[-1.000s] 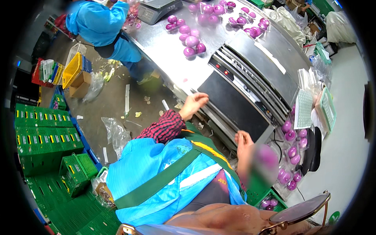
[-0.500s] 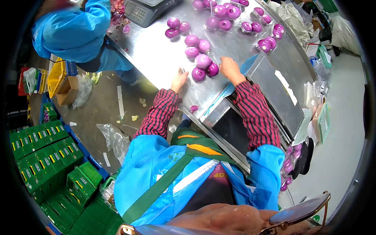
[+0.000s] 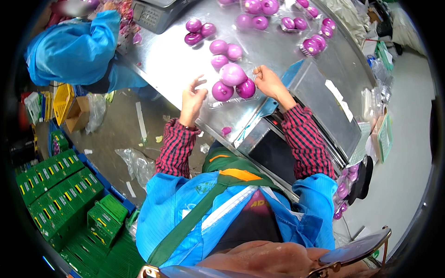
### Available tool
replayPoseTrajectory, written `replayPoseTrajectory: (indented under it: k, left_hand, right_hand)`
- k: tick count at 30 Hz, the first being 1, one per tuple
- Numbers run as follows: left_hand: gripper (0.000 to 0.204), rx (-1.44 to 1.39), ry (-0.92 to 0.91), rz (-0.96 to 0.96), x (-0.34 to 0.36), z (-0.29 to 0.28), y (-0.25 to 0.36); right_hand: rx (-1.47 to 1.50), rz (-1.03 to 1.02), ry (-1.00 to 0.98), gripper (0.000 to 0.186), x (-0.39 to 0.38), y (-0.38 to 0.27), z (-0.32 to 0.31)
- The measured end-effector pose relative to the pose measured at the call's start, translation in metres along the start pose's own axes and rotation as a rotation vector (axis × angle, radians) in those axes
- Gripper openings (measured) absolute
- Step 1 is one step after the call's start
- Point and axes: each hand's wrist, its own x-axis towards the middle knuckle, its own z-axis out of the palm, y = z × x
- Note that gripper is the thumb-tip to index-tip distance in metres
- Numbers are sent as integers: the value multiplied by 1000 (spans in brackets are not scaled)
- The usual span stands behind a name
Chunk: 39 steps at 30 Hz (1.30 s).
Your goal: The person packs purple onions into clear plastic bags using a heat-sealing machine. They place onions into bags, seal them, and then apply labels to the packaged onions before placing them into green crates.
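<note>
Three peeled purple onions (image 3: 223,91) sit together in a clear plastic tray (image 3: 218,105), close in front of me between my hands. To the left of the tray, my left hand (image 3: 191,101) has its thumb and fingers apart and holds nothing. My right hand (image 3: 270,84) is closed, its curled fingertips at the tray's right edge; the see-through plastic makes the exact grip hard to see. Just beyond lies another group of three onions (image 3: 219,61) on the metal table (image 3: 171,69).
More onion groups (image 3: 193,31) and filled trays (image 3: 311,45) cover the far table. A grey scale (image 3: 153,16) stands at the back left, near a co-worker's blue sleeve (image 3: 74,46). A wrapping machine (image 3: 320,106) is at right. Green crates (image 3: 65,194) stack up lower left.
The tray with three onions looks larger and nearer, as if raised. My left hand has moved left, with its fingers spread. My right hand stays by the tray's right edge.
</note>
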Motion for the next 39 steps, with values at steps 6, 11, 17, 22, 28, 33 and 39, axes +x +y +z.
replayPoseTrajectory:
  k: [6,11,17,22,28,33,39]
  left_hand:
    - [52,38,-323,181,11,101,77]
    - [52,126,-629,178,14,231,59]
    - [59,367,-857,174,-2,337,-3]
    - [63,647,-722,728,-38,351,12]
    - [75,1013,-818,1006,-64,372,7]
    - [71,1013,-856,969,-67,387,8]
    - [61,1020,-796,986,-70,378,25]
  right_hand:
    - [376,12,295,32,-90,14,-104]
    - [376,99,543,29,-171,96,-167]
    - [338,310,673,31,-243,204,-183]
    - [-20,284,880,35,-277,201,-164]
    - [-108,169,874,60,-277,170,-149]
    - [-156,308,739,76,-271,161,-150]
    - [-234,316,795,70,-267,153,-146]
